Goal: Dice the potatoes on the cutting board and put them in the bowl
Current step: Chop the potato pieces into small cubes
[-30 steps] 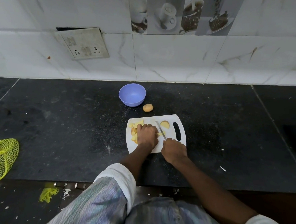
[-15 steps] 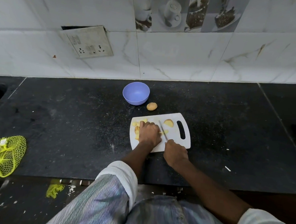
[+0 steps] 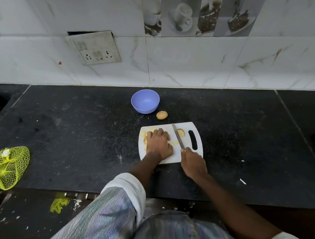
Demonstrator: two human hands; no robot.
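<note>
A white cutting board [image 3: 187, 129] lies on the black counter. My left hand [image 3: 159, 144] lies on top of a heap of yellow potato pieces [image 3: 143, 133] at the board's left side and hides most of them. My right hand [image 3: 193, 163] grips the handle of a knife [image 3: 177, 137], whose blade points away over the board's middle. A potato half [image 3: 180, 132] lies just right of the blade. A whole potato [image 3: 161, 115] sits on the counter behind the board, beside an empty purple bowl [image 3: 145, 101].
A yellow net bag [image 3: 5, 167] lies at the counter's front left edge. A socket plate [image 3: 93, 48] hangs tilted on the tiled wall behind. The counter's front edge runs just below the board, with my clothed legs beneath it.
The knife has shifted right, away from my left hand, and its blade now lies clear of the pieces. My left hand stays on the potato heap.
</note>
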